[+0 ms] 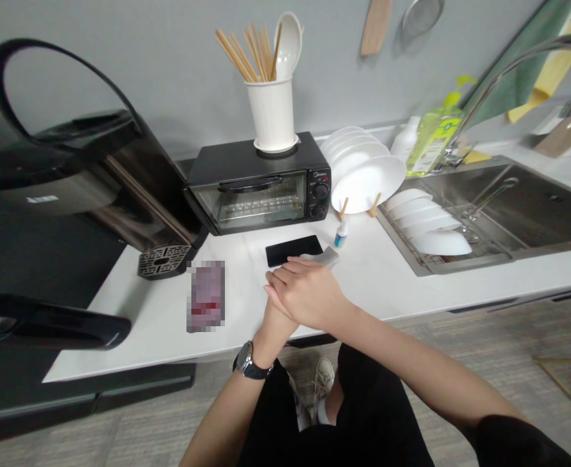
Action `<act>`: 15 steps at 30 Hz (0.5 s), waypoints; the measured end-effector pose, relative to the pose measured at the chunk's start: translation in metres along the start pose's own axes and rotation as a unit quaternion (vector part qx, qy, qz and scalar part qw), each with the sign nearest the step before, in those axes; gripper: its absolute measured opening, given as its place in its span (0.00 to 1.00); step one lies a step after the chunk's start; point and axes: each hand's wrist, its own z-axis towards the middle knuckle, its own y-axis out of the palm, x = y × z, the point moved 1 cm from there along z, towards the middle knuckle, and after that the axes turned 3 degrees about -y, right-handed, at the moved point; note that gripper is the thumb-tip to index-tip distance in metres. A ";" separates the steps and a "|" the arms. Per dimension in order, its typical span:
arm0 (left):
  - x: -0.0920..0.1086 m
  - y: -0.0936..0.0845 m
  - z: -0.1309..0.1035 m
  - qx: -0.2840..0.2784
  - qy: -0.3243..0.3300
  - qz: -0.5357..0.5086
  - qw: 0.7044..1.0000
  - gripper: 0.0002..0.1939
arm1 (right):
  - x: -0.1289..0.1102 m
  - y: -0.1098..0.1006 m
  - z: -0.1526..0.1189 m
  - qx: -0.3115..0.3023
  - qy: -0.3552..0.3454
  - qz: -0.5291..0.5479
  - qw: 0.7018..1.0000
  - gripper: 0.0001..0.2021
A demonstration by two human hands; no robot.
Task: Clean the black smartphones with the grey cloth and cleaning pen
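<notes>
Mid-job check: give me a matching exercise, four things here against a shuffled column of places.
1. Right hand
2. Wristwatch
3. Chopstick cup
4. Small bottle

A. On top of the toaster oven
B. Over the left hand
C. In front of the white plates
D. Around the left wrist

Pairs: 1-B, 2-D, 3-A, 4-C

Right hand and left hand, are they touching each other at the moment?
Touching. The head view shows it: the right hand lies across the left hand, skin against skin, with no gap showing between them.
</notes>
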 end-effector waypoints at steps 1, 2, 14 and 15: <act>-0.001 -0.002 -0.001 0.001 0.005 0.000 1.000 0.05 | -0.001 0.000 0.000 -0.004 -0.016 0.002 1.000 0.21; 0.000 -0.004 -0.001 -0.005 0.016 -0.004 1.000 0.05 | 0.002 -0.002 -0.001 -0.010 -0.020 0.007 1.000 0.21; 0.003 0.003 -0.004 0.013 0.002 0.035 0.999 0.07 | 0.001 -0.005 -0.007 0.003 0.037 0.009 0.999 0.20; -0.001 0.004 -0.005 0.018 -0.002 0.040 0.999 0.07 | -0.005 -0.003 -0.004 0.004 0.010 0.001 1.000 0.19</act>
